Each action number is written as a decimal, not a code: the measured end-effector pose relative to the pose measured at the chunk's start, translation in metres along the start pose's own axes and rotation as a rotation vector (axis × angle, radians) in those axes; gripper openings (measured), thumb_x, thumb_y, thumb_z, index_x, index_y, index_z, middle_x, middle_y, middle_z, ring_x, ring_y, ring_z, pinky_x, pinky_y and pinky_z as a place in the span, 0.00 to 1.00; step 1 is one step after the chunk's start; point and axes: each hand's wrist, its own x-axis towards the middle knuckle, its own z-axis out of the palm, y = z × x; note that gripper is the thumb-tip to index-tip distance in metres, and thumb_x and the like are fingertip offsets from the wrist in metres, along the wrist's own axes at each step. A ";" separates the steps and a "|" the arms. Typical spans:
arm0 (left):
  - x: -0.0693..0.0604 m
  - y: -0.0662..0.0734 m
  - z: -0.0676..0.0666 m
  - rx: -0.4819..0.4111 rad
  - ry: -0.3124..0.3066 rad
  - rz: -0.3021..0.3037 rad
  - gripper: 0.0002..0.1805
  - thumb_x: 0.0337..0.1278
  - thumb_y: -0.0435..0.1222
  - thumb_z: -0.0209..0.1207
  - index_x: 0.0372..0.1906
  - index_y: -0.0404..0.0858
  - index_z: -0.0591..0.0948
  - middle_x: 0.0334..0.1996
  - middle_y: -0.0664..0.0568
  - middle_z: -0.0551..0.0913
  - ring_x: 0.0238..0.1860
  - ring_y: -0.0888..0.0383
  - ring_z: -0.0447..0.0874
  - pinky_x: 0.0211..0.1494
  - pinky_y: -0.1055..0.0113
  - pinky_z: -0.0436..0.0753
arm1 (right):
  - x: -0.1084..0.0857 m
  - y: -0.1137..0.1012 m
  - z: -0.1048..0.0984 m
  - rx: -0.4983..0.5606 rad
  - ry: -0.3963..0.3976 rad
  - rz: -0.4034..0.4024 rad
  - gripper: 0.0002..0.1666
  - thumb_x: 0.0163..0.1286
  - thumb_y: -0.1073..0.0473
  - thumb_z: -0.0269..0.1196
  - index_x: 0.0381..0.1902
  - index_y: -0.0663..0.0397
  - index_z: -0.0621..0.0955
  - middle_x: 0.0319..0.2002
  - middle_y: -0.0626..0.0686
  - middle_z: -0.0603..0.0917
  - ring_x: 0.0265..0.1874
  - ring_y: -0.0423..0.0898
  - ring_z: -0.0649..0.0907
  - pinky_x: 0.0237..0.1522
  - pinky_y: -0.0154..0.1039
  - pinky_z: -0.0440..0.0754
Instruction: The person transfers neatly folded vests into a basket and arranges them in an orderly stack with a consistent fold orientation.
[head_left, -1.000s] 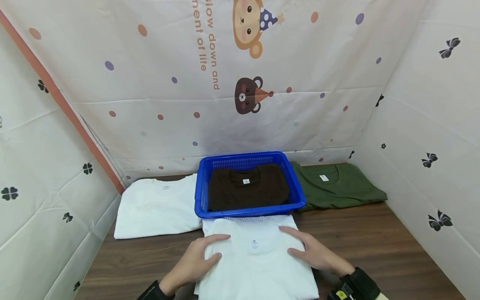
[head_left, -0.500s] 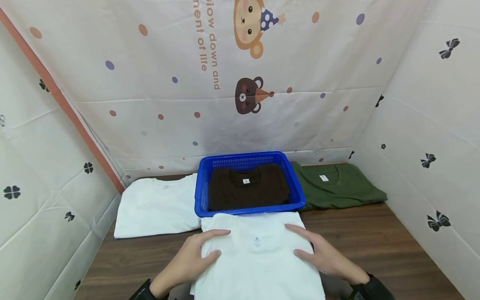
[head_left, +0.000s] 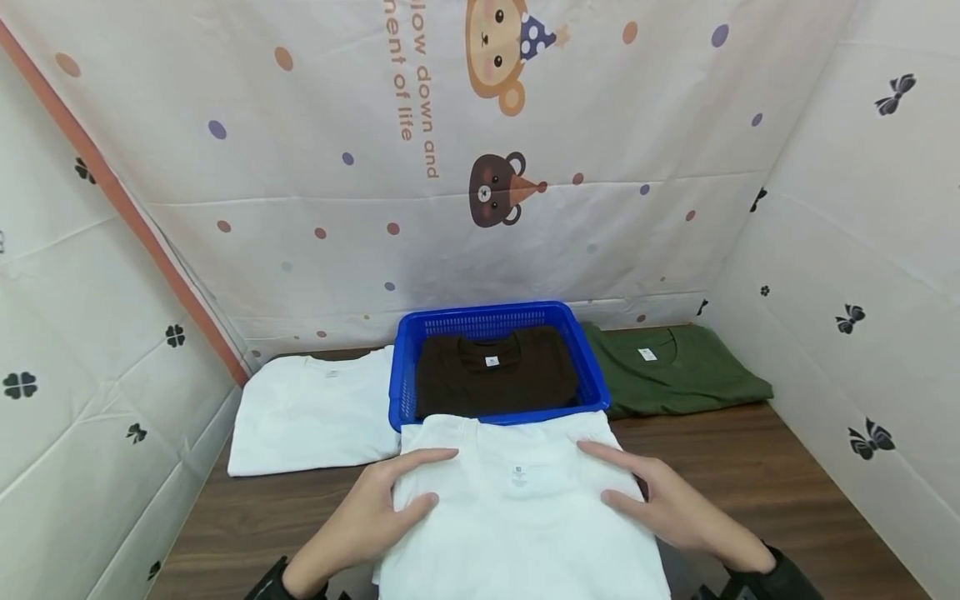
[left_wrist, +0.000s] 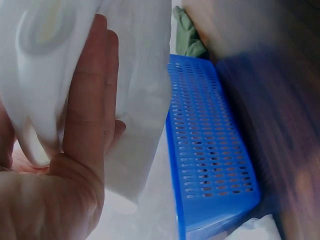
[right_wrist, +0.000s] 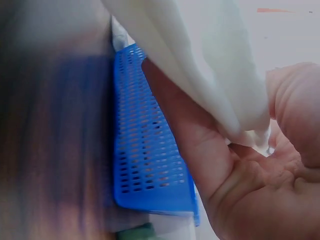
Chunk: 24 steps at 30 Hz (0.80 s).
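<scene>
A folded white T-shirt (head_left: 517,533) is held up off the table between my two hands. My left hand (head_left: 367,517) grips its left edge, thumb on top and fingers beneath, as the left wrist view shows of the same hand (left_wrist: 87,150). On the right edge, my right hand (head_left: 678,508) holds it the same way; in the right wrist view the cloth hangs between thumb and fingers of that hand (right_wrist: 240,185). The shirt's collar end overlaps the front rim of a blue basket (head_left: 487,312). Inside the basket lies a folded dark brown T-shirt (head_left: 495,392).
Left of the basket is another folded white T-shirt (head_left: 315,417). A folded green T-shirt (head_left: 682,375) lies to its right. All stand on a brown wooden table (head_left: 720,458), with printed white cloth walls (head_left: 585,258) at the back and both sides.
Both hands have raised the white T-shirt and brought it slightly forward, so its collar end now covers part of the basket's front rim. The hands have spread a little apart. The basket has stayed put.
</scene>
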 end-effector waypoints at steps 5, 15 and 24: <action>-0.002 0.003 -0.005 -0.009 0.016 0.028 0.27 0.64 0.31 0.67 0.64 0.58 0.82 0.61 0.64 0.83 0.62 0.59 0.80 0.62 0.60 0.81 | -0.001 -0.006 -0.007 -0.026 0.013 -0.057 0.31 0.78 0.56 0.62 0.76 0.44 0.71 0.73 0.53 0.73 0.70 0.31 0.68 0.63 0.25 0.70; 0.003 -0.002 -0.011 -0.023 0.092 0.074 0.24 0.68 0.28 0.63 0.60 0.57 0.85 0.57 0.66 0.85 0.61 0.60 0.81 0.59 0.60 0.82 | 0.007 -0.014 -0.017 0.007 0.077 -0.143 0.37 0.75 0.65 0.63 0.79 0.49 0.66 0.73 0.63 0.70 0.27 0.24 0.76 0.29 0.28 0.79; 0.009 -0.012 -0.012 -0.009 0.194 0.074 0.26 0.66 0.25 0.62 0.59 0.57 0.86 0.56 0.64 0.86 0.45 0.63 0.81 0.36 0.72 0.76 | 0.021 -0.011 -0.022 0.077 0.034 -0.128 0.46 0.73 0.65 0.66 0.82 0.48 0.59 0.74 0.65 0.66 0.31 0.37 0.79 0.24 0.35 0.80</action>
